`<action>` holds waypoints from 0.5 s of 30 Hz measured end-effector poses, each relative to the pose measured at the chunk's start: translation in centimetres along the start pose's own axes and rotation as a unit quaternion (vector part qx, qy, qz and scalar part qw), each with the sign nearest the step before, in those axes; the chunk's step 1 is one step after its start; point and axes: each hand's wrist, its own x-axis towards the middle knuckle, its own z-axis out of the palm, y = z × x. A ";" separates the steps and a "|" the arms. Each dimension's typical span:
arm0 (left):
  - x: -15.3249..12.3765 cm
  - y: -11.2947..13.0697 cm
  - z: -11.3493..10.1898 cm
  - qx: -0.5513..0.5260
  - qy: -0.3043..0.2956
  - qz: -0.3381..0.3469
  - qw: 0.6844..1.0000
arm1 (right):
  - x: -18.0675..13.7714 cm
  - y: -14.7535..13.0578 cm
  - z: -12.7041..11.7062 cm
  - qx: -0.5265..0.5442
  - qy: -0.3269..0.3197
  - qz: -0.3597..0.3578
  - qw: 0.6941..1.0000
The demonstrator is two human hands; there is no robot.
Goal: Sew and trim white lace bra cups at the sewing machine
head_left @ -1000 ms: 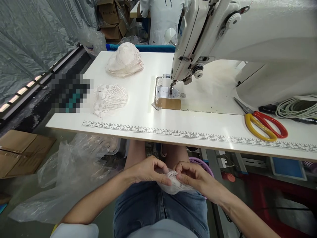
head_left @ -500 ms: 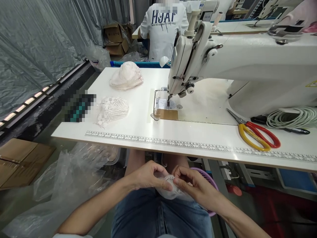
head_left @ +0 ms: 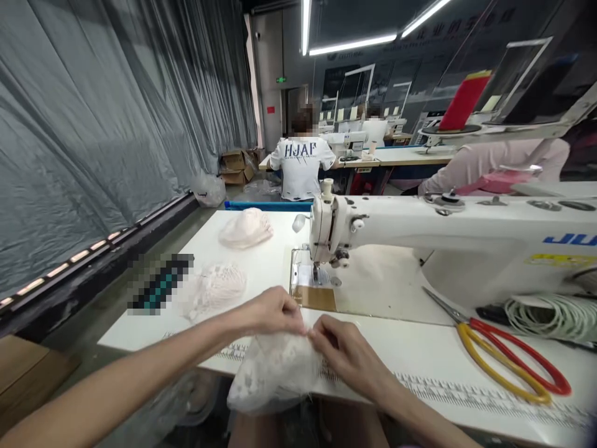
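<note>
My left hand (head_left: 280,311) and my right hand (head_left: 342,345) pinch the top edge of a sheer white lace fabric piece (head_left: 275,373). Fingertips of both hands nearly meet there, and the cloth hangs below them in front of the table edge. The sewing machine (head_left: 324,233) stands just beyond, its needle area behind my hands. Left of the machine, a gathered lace piece (head_left: 217,286) lies on the white table (head_left: 270,267). Farther back sits a pale, cap-shaped fabric piece (head_left: 247,227).
Scissors (head_left: 504,358) with red and yellow handles lie at the right, near a coiled pale cord (head_left: 545,317). A printed ruler (head_left: 429,386) runs along the table's front edge. One person in a white shirt (head_left: 301,165) sits ahead; another in pink is at the right.
Both hands have risen from my lap to the table's front edge, bringing the lace piece up with them. My view has tilted upward, showing more of the room.
</note>
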 end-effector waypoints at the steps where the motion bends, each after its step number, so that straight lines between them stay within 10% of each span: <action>1: 1.8 0.3 -1.1 0.019 -0.003 -0.005 1.000 | 1.7 0.5 -0.4 -0.037 0.013 0.013 0.999; 8: 9.8 0.0 -2.9 0.095 0.021 -0.077 0.992 | 6.1 5.7 -2.6 -0.099 0.029 0.046 0.994; 15: 10.8 0.4 -2.9 0.119 0.002 -0.124 0.985 | 5.3 8.3 -3.8 -0.119 0.058 -0.203 0.970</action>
